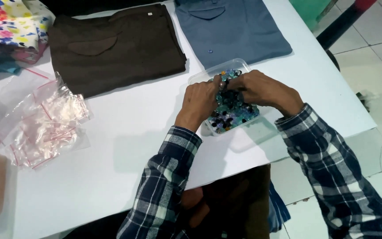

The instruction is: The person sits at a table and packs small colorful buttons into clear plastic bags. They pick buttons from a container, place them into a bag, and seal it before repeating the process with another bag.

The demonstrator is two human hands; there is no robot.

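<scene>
Fingers (219,84) of both hands meet, pinched together over the beads (231,110); whether they clamp a bead cannot be told. The left hand (200,102) and right hand (261,90) hover over the clear tray (200,79), which holds the blue, green and dark beads near the right part of the white table (124,146). Left of it lies a heap of small clear bags (49,121); farther off lie brown trousers (116,46), blue trousers (235,28) and floral cloth (5,24).
</scene>
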